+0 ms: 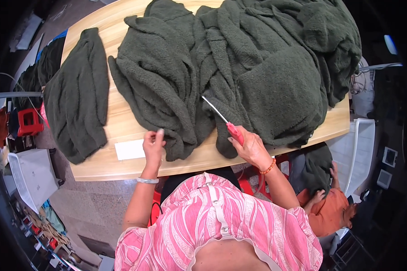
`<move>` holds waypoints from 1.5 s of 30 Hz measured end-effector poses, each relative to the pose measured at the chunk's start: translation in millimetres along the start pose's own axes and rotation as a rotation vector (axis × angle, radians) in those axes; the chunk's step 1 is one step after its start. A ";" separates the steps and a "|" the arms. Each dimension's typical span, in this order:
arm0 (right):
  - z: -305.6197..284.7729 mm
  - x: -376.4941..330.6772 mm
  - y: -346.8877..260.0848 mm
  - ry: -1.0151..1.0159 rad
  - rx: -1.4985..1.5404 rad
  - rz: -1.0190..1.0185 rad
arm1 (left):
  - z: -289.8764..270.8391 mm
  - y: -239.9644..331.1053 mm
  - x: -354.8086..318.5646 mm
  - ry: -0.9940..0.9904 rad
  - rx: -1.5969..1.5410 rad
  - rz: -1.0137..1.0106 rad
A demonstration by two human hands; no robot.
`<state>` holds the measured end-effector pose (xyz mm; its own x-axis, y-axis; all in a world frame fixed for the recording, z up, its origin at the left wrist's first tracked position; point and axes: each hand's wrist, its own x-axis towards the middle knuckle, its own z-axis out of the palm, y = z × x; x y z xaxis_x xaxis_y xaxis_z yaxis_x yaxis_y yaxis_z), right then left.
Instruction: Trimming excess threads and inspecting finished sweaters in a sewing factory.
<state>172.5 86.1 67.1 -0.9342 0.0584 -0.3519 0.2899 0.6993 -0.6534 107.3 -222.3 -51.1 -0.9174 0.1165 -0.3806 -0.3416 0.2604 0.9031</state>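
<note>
My right hand (253, 147) is closed around a red-handled tool (234, 133) with a long, thin metal shaft; its tip points up and left over a dark green knit garment (276, 86). Most of the grip lies inside my fingers. My left hand (153, 147) is beside the lower edge of another dark green knit garment (160, 72), its fingers loosely bent and apart with nothing visible between them. Just left of that hand, a white sheet (130, 150) lies flat on the wooden table (117, 122). Farther left, one more dark green knit piece (81, 97) is spread out.
The garments are heaped toward the table's far right. At the lower right, a person in orange (330, 212) handles dark green fabric (317, 169) next to a white bin (359, 156). A white bin (34, 174) and a red stool (29, 122) stand left of the table.
</note>
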 end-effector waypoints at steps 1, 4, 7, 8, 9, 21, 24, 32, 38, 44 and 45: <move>2.7 0.4 -2.2 -0.004 -0.002 0.001 | 5.2 0.0 1.2 0.256 -0.230 -0.169; 9.7 4.8 -9.7 -0.056 -0.003 -0.049 | -10.9 -3.5 16.5 0.410 -0.590 -0.435; 14.9 11.9 -7.7 -0.066 -0.039 -0.065 | -24.8 0.8 35.5 0.310 -0.773 -0.582; 15.1 13.6 -7.6 -0.073 -0.041 -0.068 | -33.6 -9.8 44.8 0.305 -0.876 -0.469; 13.8 16.0 -9.2 -0.076 -0.029 -0.075 | -50.2 -24.9 51.8 0.301 -0.975 -0.346; 32.4 -2.6 12.6 0.087 -0.026 -0.141 | -87.1 102.8 50.9 0.212 -0.739 0.312; 23.8 -10.7 12.4 0.073 0.035 -0.067 | -1.1 139.2 35.4 -0.112 0.221 0.754; 3.3 -14.7 15.0 0.246 0.072 -0.063 | 70.1 82.2 53.6 -0.268 0.772 0.912; 10.5 37.4 -43.0 0.172 -0.054 -0.163 | 77.1 51.4 51.1 -0.197 0.829 0.878; 44.5 133.9 -88.9 0.324 -0.330 -0.295 | 97.8 40.1 15.4 -0.170 0.740 1.041; 52.7 151.2 -85.6 0.341 -0.363 -0.288 | 96.4 41.7 5.4 -0.263 0.770 0.972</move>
<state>17.4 -2.5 34.6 -0.9966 0.0139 0.0812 -0.0196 0.9171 -0.3981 107.8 -118.4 -34.7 -0.6241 0.7352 0.2644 0.7358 0.4392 0.5156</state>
